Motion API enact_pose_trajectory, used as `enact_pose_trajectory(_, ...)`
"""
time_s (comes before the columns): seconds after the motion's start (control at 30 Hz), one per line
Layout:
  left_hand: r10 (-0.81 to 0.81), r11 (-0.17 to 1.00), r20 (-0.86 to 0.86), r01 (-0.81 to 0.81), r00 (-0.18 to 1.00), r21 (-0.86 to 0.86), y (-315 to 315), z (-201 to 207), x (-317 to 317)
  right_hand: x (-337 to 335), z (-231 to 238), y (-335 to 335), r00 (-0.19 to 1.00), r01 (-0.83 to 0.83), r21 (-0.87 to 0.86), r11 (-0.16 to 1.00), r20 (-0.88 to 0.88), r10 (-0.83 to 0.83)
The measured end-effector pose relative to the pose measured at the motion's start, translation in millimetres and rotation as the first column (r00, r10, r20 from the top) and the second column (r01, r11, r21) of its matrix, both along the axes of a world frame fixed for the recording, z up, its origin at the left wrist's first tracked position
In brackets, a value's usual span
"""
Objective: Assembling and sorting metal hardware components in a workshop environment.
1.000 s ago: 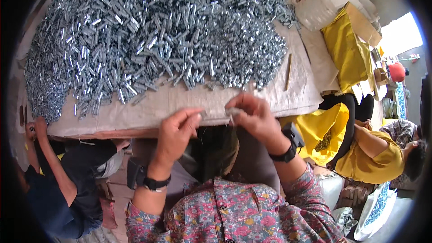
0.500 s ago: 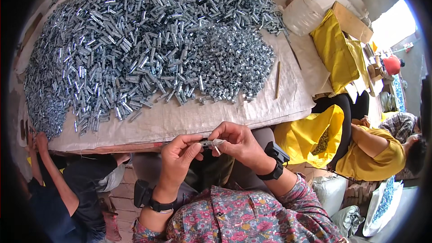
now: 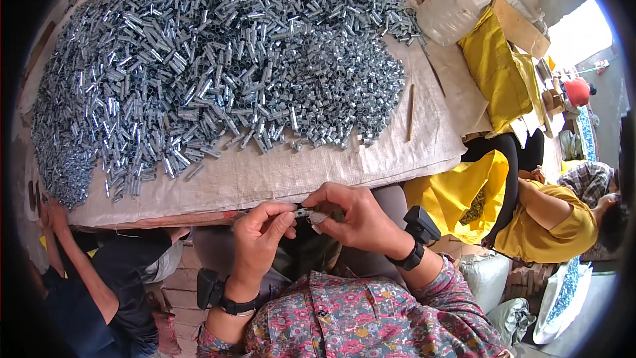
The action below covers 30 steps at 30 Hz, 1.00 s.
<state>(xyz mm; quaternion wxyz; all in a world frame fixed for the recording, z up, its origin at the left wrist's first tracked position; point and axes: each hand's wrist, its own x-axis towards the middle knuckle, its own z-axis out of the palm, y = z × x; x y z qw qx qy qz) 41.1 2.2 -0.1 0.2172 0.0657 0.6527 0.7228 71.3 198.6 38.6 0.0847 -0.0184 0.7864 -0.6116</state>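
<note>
In front of my body, just off the table's near edge, my two hands meet at the fingertips. My left hand (image 3: pixel 263 233) pinches a small metal sleeve (image 3: pixel 303 213) between thumb and fingers. My right hand (image 3: pixel 358 220) is closed at the sleeve's right end, its thumb and index finger bent around it; a small pale piece shows there, too small to name. Beyond my hands, a wide heap of shiny metal tubes (image 3: pixel 179 79) covers the table. Short metal rings (image 3: pixel 338 89) lie massed at the heap's right side.
Pale woven sheeting (image 3: pixel 298 171) covers the table. A thin stick (image 3: pixel 410 113) lies on it, right of the heap. Farther right are a white bucket (image 3: pixel 445 16) and a yellow sack (image 3: pixel 493 69). Below stands an open yellow bag (image 3: pixel 434 192). Co-workers sit at left (image 3: pixel 86 272) and right (image 3: pixel 546 222).
My right hand has turned slightly and its wrist has shifted right. Its fingers now wrap closer around the sleeve's end. My left hand has stayed nearly in place.
</note>
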Motion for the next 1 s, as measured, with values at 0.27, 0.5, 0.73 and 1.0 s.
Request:
enact_pose_trajectory(0.27,-0.025,0.999,-0.068,0.024,0.997,-0.024,-2,-2,1,-3,-9,5,0.997,-0.058,-0.12,0.991,0.043,0.064)
enact_pose_trajectory(0.5,-0.187,0.967,0.18,0.148,0.966,0.207,-8,-7,-3,-1,-41,10,0.924,-0.047,-0.759,0.649,0.214,0.316)
enact_pose_trajectory(0.73,-0.271,0.912,0.364,0.116,0.891,0.394,-13,-19,-13,-10,-48,-1,0.934,-0.071,-0.794,0.604,0.16,0.319)
enact_pose_trajectory(1.0,-0.351,0.879,-0.116,0.285,0.929,-0.383,-15,-7,-30,-73,-54,21,0.958,0.076,0.52,0.851,-0.273,0.082)
